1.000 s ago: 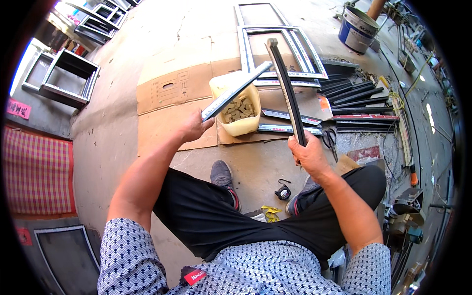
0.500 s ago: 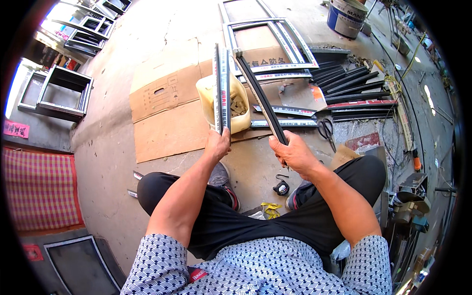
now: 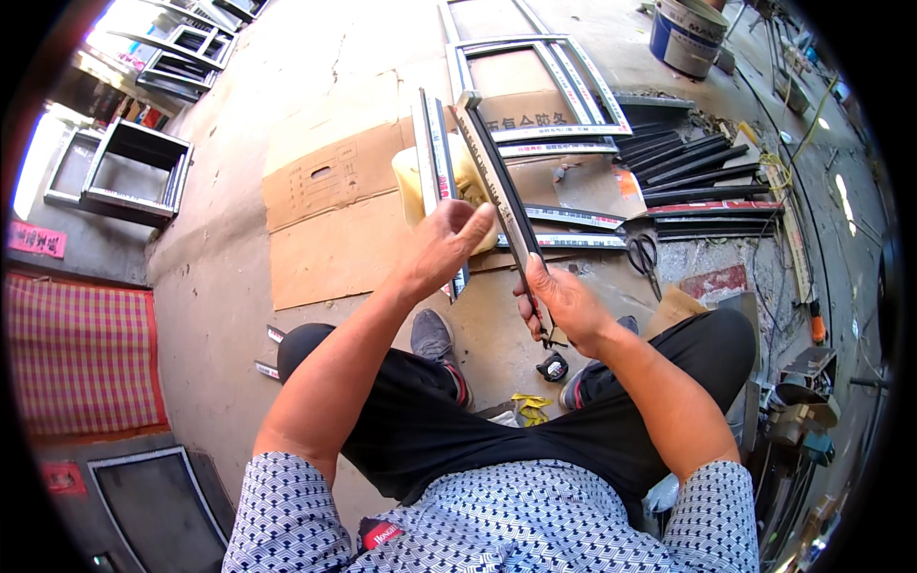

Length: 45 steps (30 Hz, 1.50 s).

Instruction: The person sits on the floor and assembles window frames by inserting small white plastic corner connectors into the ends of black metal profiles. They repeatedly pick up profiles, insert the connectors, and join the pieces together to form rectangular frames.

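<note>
**A:** Aluminium profiles, two of them. Left hand (image 3: 447, 241) clenched around the lower part of the silver profile (image 3: 435, 162); right hand (image 3: 564, 304) clenched on the near end of the dark profile (image 3: 499, 181). Both are held up in the air over the floor (image 3: 239, 267), in front of the seated person's knees.

**B:** Orientation?

**A:** Silver one stands near upright in the view, long axis running away from the person. Dark one leans: near end low at the right hand, far end tilted up and to the left. Far ends sit close together at the top, the dark tip just right of the silver one. Can't tell if they touch there.

**B:** So they converge away from the body.

**A:** Yes, a narrow V, hands at the open end. Each profile lies up and away from its own grip. Left hand is nearer the tips; right hand sits lower and closer to the body.

**B:** What's under them?

**A:** Yellowish plastic container (image 3: 413, 181) on flattened cardboard (image 3: 330, 215), right behind the silver profile. More dark profiles (image 3: 707, 181) stacked on the floor to the right, scissors (image 3: 645, 258) near them, a finished frame (image 3: 573, 86) beyond. Tape measure (image 3: 552, 366) between the shoes.
</note>
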Motion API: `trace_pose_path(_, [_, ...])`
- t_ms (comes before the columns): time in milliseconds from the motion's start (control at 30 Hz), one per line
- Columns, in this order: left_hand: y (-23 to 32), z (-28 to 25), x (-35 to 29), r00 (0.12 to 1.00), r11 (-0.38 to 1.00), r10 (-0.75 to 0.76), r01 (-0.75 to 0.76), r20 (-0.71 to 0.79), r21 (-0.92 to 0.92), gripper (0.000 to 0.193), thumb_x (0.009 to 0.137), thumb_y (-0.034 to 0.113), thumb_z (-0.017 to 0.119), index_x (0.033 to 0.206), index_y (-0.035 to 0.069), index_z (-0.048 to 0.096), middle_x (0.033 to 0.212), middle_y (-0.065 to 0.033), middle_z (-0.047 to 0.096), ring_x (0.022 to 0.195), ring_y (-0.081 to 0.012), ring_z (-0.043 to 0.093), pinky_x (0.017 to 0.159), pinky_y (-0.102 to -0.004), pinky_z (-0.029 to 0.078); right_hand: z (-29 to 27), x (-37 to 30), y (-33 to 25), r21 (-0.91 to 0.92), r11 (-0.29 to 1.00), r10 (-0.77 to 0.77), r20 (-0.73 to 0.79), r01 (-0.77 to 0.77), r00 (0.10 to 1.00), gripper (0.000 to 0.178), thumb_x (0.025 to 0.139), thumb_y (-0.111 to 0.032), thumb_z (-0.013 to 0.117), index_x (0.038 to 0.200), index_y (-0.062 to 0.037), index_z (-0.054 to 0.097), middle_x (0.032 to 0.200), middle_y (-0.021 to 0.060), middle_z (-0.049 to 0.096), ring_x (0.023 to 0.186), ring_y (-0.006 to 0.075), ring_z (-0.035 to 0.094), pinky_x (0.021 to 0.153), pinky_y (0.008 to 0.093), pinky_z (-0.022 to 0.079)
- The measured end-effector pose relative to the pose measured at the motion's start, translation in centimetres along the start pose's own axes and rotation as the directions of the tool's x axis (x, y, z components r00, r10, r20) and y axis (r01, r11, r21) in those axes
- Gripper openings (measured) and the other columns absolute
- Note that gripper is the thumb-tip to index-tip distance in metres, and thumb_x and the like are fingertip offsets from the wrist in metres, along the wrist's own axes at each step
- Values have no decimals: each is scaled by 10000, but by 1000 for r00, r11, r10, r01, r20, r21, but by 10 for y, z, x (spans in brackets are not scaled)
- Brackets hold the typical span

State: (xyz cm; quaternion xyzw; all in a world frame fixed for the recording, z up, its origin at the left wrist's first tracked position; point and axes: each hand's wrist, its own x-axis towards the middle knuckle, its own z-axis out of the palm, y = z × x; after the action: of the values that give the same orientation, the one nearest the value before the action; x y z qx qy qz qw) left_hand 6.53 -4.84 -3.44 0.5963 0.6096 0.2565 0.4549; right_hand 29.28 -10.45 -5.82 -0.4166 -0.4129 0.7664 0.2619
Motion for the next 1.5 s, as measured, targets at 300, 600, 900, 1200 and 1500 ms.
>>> trace_pose_path(300, [0,2,-8,972,919,-7,98,234,-382,611,1007,497,668,1259,-51,569,1095,-113,644,989,-153,678,899,-308,590,12,8,18,-36,998,-44,50,46,998,638,1063,-647,400,1073,-24,540,824,46,584,671,125,583,606,286,497])
trace_pose_path(600, [-5,-9,-9,974,910,38,58,222,-411,565,1033,434,646,1293,-60,559,1110,-110,651,988,-159,673,882,-304,584,21,16,18,45,997,-60,-3,61,998,615,1056,-637,428,1088,-34,545,888,70,619,741,147,638,678,292,541])
trace_pose_path(900, [-10,-57,5,997,871,35,-62,-64,-487,516,1006,412,692,1230,-30,546,989,-98,643,851,-173,701,773,-321,610,15,52,43,29,999,-19,-288,29,957,639,1021,-672,487,1053,-37,546,790,6,546,609,77,525,556,239,460])
trace_pose_path(1200, [9,-110,1,930,735,-45,-217,-365,-643,348,977,299,749,1098,30,563,826,-41,631,685,-120,637,672,-273,573,3,109,62,-245,969,-91,-470,-31,878,494,1036,-545,575,991,-54,546,741,-6,489,589,101,474,524,296,415])
trace_pose_path(1500, [9,-119,1,930,740,-31,-224,-365,-634,350,953,287,781,1101,44,576,827,-42,638,720,-121,634,688,-273,549,13,167,59,-648,739,-282,-549,-186,787,487,989,-432,609,1192,6,552,1022,237,668,1020,417,670,911,507,511])
